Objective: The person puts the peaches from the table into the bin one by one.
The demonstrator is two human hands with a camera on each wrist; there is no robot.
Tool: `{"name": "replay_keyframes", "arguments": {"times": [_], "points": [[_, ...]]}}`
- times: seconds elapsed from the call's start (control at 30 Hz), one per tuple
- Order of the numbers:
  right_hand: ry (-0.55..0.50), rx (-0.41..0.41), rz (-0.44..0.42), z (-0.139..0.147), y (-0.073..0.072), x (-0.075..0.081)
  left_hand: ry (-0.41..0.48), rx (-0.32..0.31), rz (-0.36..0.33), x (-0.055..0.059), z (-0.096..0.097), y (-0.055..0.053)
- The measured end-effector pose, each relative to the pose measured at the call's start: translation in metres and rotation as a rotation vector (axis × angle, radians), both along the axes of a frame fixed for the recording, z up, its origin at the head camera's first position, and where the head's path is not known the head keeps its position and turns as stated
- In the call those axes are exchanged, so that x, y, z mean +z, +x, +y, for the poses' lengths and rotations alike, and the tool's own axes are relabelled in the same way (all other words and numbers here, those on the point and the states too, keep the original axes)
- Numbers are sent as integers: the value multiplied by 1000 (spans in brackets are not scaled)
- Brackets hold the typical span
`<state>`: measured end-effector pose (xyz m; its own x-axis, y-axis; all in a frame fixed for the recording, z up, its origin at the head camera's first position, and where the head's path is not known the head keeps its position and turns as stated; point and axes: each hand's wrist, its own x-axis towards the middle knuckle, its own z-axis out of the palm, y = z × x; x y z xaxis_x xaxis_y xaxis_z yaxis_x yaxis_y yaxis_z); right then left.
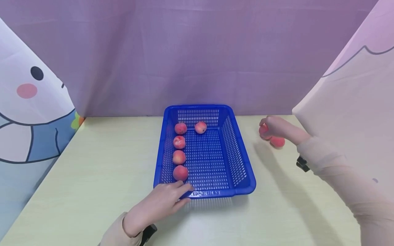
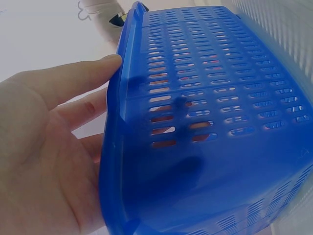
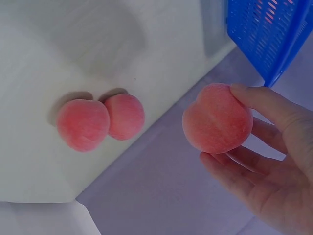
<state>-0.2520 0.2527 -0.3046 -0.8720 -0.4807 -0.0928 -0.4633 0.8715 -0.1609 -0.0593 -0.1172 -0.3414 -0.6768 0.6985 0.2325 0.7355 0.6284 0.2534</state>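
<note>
A blue plastic basket (image 1: 250, 177) stands on the table with several red-pink peaches inside; some form a column along its left wall, and one peach (image 1: 200, 127) sits by the back wall. My left hand (image 1: 161, 201) grips the basket's near rim, thumb outside and fingers over the edge, as the left wrist view also shows. To the right of the basket, my right hand (image 1: 278, 126) holds a peach (image 3: 217, 120) between thumb and fingers. Two more peaches lie touching on the table, a larger-looking one (image 3: 83, 125) and another (image 3: 125, 116); the hand partly hides this group in the head view.
The pale table (image 1: 92, 177) extends on both sides of the basket. A purple cloth (image 1: 197, 58) hangs behind its back edge. Printed cartoon cloths hang at the left (image 1: 37, 102) and right (image 1: 354, 112).
</note>
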Motion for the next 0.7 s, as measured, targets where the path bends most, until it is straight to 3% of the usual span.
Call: {"name": "replay_keyframes", "arguments": {"times": [0.3, 0.7], "points": [[16, 19, 36, -12, -10, 14, 1, 1, 12, 0, 0, 0], [-32, 32, 10, -31, -14, 34, -2, 7, -11, 0, 0, 0]]}}
